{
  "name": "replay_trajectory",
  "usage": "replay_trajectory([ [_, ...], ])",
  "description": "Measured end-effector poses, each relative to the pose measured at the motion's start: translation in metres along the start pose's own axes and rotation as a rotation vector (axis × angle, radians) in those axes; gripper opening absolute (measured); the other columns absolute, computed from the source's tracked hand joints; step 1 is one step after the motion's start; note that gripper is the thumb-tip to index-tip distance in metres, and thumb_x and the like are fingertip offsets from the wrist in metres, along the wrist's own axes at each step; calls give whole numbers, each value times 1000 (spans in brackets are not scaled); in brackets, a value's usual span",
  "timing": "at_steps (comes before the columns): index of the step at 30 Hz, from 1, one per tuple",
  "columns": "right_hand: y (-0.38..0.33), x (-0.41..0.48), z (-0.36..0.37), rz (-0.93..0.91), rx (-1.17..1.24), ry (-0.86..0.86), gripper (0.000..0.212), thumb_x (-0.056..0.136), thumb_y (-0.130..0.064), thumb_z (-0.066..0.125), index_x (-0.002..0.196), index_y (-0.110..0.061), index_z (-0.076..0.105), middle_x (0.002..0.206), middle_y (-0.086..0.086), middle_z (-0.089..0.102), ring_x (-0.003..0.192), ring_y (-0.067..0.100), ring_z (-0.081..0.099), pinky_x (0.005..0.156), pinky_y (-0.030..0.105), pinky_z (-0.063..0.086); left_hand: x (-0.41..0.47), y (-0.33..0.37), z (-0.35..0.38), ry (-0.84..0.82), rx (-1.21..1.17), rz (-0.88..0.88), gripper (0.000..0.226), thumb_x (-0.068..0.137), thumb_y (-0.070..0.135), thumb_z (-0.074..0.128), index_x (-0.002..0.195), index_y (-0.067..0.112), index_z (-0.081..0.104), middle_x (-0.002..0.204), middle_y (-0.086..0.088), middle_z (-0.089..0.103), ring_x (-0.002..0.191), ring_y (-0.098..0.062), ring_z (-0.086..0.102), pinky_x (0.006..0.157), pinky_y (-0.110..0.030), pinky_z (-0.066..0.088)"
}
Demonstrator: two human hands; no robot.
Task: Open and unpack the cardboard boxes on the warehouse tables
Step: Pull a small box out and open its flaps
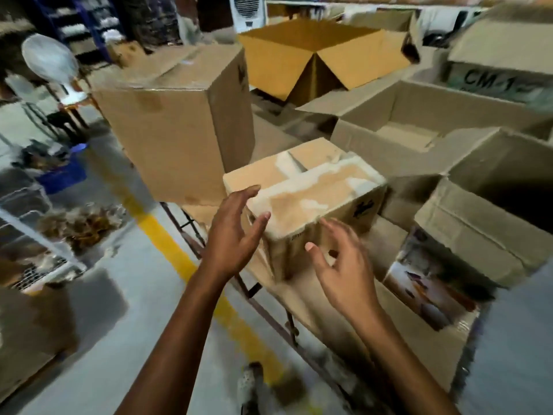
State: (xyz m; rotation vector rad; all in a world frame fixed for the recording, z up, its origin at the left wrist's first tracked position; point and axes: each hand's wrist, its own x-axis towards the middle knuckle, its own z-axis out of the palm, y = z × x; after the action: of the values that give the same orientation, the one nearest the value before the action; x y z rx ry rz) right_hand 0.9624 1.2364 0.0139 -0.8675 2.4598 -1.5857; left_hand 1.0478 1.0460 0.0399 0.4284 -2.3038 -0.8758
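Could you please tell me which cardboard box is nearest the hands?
The small tape-sealed box, just ahead of the left hand and right hand; the tall box stands farther back.

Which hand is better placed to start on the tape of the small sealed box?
Probably the left hand: its fingers are at the taped top edge of the small box. The right hand hangs lower, before the box's near side, open and blurred.

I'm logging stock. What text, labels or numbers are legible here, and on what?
"CM-1", rest blurred: on the grey-brown cardboard box at upper right.
Small print on the taped tan cardboard box in front: too blurred.
Black mark on the tall brown cardboard box: unreadable.
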Motion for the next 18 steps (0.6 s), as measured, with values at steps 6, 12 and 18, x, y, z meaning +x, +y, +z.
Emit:
replay_trajectory([
  [6, -24, 53, 27, 101, -177, 233, 46, 94, -39, 59, 137, -24, 56, 151, 2, 44, 140, 22, 37, 114, 38, 33, 117, -48, 17, -175, 60, 144, 44, 91, 39, 55, 127, 15, 60, 121, -4, 61, 116, -23, 55, 95, -30, 41],
  [12, -18, 95, 64, 498, -340, 263, 71, 95, -53, 52, 155, -26, 24, 166, 10, -3, 151, 36, 2, 118, 52, 20, 205, -116, 57, -443, 338, -123, 53, 95, 39, 55, 138, 10, 48, 136, -21, 54, 125, -40, 50, 105, -43, 42],
  [18, -4, 105, 68, 554, -338, 281, 69, 90, -62, 49, 150, -36, 29, 166, 0, -6, 144, 38, 29, 113, 53, 37, 178, -107, 58, -594, 417, -162, 58, 97, 56, 37, 138, 15, 38, 128, -18, 61, 113, -40, 59, 95, -45, 48],
])
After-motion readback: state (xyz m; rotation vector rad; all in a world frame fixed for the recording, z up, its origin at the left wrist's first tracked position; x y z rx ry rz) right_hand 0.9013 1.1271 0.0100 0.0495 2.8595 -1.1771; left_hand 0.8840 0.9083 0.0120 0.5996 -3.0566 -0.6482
